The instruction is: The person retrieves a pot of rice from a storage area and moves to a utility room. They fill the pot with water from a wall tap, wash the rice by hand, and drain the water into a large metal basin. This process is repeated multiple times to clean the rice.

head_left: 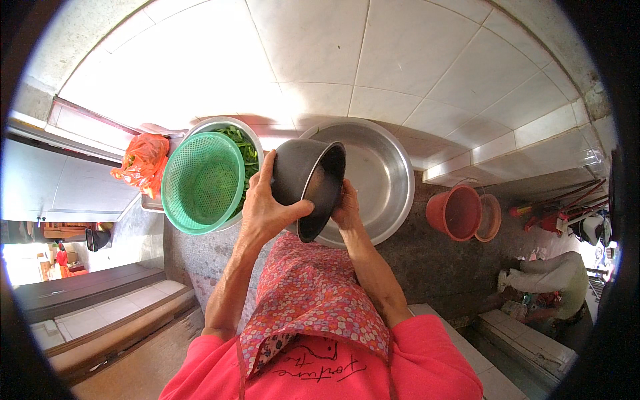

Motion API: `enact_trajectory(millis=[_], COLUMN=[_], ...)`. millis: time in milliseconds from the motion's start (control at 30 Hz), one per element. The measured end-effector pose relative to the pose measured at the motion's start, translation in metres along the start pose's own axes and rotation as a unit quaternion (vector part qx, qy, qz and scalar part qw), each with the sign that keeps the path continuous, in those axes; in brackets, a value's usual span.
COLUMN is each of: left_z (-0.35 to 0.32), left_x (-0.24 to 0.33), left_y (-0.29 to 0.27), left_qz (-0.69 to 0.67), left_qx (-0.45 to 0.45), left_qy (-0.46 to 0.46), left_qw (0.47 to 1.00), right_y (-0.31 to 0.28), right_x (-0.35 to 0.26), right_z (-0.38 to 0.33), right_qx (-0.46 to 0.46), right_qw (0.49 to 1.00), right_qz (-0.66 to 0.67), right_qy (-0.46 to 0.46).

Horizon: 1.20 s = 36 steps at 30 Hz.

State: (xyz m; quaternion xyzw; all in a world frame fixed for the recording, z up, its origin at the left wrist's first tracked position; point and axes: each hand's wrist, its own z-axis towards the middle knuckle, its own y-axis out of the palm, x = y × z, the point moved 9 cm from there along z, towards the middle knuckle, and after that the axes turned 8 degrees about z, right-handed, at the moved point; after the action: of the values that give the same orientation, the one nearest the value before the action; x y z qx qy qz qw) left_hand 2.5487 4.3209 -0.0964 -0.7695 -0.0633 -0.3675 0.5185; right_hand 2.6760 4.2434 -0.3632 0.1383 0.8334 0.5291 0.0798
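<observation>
A dark grey pot (293, 167) with a pale rim is tipped on its side between my two hands, its mouth turned to the right. My left hand (267, 203) grips its left side, with the thumb over the near rim and fingers along the outer wall. At the right edge, my right hand (348, 205) is closed on the rim, its fingers partly hidden by the pot. The pot overlaps the left part of a wide metal basin (377, 180). To the left, a green plastic colander (203, 180) rests on a metal basin of green leaves (243, 150).
An orange plastic bag (143, 160) lies at the far left, by a metal tray (152, 203). A red bucket (455, 213) stands right of the big basin. A tiled wall (320, 60) rises behind. Another person (550, 283) is low down at the far right, near a tiled ledge (527, 337).
</observation>
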Motion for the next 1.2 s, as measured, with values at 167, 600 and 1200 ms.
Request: enact_trajectory(millis=[167, 600, 1200], left_z=[-0.001, -0.007, -0.02], left_x=[0.002, 0.013, 0.026], left_y=[0.0, 0.001, 0.004], left_qz=[0.012, 0.034, 0.074], left_qx=[0.0, -0.003, 0.002], left_qy=[0.003, 0.022, 0.051], left_qw=[1.0, 0.999, 0.996], right_y=[0.009, 0.012, 0.017], right_x=[0.002, 0.004, 0.004], right_z=[-0.001, -0.006, -0.015], right_qx=[-0.021, -0.058, -0.067], right_qw=[1.0, 0.998, 0.998], right_qz=[0.002, 0.018, 0.002], right_qy=[0.009, 0.021, -0.008])
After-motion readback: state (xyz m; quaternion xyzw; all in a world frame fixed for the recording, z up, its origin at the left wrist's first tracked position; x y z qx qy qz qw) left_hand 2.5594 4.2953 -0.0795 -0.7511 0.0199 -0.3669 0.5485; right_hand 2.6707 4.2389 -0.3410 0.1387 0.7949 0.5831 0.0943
